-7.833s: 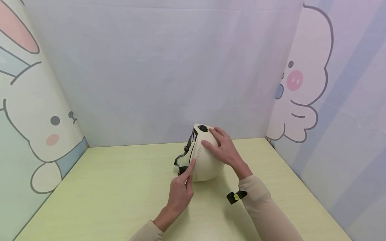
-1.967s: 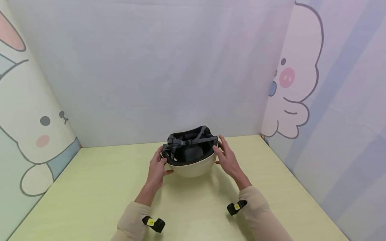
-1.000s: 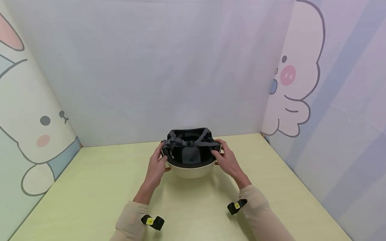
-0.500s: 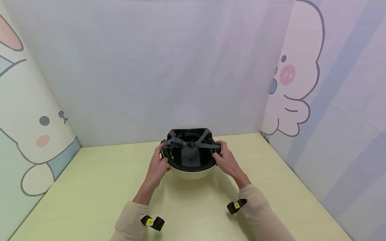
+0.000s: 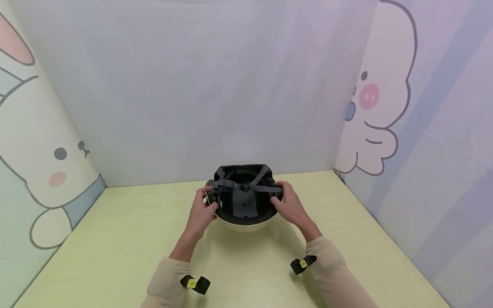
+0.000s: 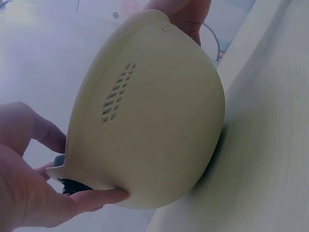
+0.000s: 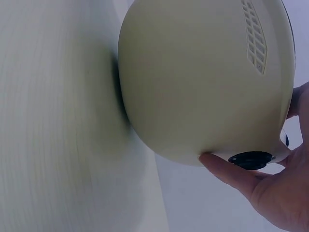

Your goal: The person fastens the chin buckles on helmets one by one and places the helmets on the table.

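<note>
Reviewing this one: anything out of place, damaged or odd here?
No damage or spill shows. The helmet is upside down, its opening facing up with straps across it, not how one is worn, but the left hand and right hand grip its sides.

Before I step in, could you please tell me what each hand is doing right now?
Left hand: gripping the upturned helmet at its left side.
Right hand: gripping the same helmet at its right side.

A pale yellow worktop (image 5: 115, 239) is enclosed by a plain greyish back wall (image 5: 200, 85) and two side walls (image 5: 454, 205), on which cartoon animals (image 5: 34, 137) are printed.
</note>
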Demonstrator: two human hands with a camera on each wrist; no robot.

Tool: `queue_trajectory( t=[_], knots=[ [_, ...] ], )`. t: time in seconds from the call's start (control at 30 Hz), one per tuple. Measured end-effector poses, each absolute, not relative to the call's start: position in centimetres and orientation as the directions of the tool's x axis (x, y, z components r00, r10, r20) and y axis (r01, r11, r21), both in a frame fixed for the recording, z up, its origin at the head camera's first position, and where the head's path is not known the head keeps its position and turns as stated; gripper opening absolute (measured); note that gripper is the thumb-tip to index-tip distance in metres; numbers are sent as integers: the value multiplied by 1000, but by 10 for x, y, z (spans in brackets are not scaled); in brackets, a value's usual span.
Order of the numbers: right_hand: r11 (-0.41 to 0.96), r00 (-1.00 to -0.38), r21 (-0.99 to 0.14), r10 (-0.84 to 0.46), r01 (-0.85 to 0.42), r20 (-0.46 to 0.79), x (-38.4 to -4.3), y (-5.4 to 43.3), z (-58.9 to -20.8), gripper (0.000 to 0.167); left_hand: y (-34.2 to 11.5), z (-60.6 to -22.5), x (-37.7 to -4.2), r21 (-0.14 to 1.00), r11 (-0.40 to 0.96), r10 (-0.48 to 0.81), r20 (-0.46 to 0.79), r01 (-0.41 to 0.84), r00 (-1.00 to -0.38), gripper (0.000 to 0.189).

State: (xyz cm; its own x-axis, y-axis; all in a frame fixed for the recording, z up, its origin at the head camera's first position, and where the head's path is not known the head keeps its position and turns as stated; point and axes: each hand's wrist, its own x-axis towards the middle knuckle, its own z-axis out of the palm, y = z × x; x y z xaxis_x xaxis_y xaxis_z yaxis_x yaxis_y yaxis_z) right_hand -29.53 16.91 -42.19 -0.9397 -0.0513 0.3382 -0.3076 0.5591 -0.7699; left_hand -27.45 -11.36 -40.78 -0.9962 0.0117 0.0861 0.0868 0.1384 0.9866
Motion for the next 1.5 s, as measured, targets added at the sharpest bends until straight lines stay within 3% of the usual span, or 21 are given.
queue_trajectory(
  t=[0.63, 0.97, 1.33, 1.5],
  knots=[
    [577, -921, -742, -50, -342, 386, -296, 168, -421, 48, -113, -405, -275, 980, 181, -36, 85, 77, -996, 62],
    [587, -919, -728, -72, -354, 389, -294, 168, -424, 57, -114, -406, -274, 982, 182, -46, 65, 55, -997, 67],
    [606, -890, -690, -70, -396, 450, -294, 166, -420, 70, -119, -408, -275, 978, 209, -78, 30, 13, -996, 75],
    [640, -849, -614, -120, -463, 514, -295, 162, -398, 69, -128, -403, -278, 990, 139, -125, 10, -8, -992, 85]
  ],
)
